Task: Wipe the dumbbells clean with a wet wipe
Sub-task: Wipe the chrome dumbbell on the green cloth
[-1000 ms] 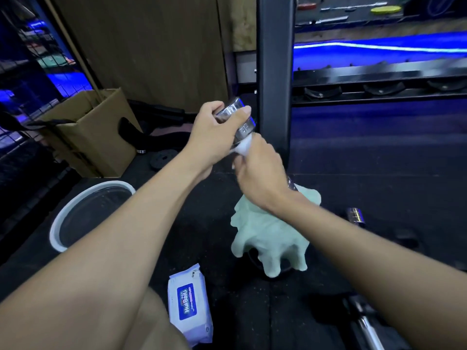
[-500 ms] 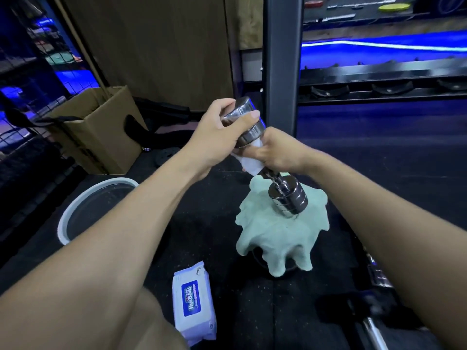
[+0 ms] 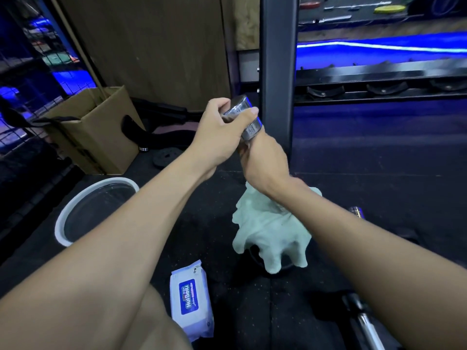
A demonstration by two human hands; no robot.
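- Since the earlier frame, right hand (image 3: pixel 262 160) has rolled knuckles-up; it now hides the dumbbell's lower head and the wipe, both visible before.
- Left hand (image 3: pixel 217 132) grasps the dumbbell (image 3: pixel 246 122) by its upper chrome head — thumb laid across it.
- Right hand is clenched just below that head; what it grips cannot be told.
- Dumbbell is held tilted, above the cloth (image 3: pixel 273 233).
- Wipe pack (image 3: pixel 190 299) lies on the floor, near the basin (image 3: pixel 60 223).

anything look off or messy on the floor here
Nothing spilled or broken. The one untidy thing is the pale green cloth, crumpled in a heap over a dark round object on the floor. The wipes pack lies flat.
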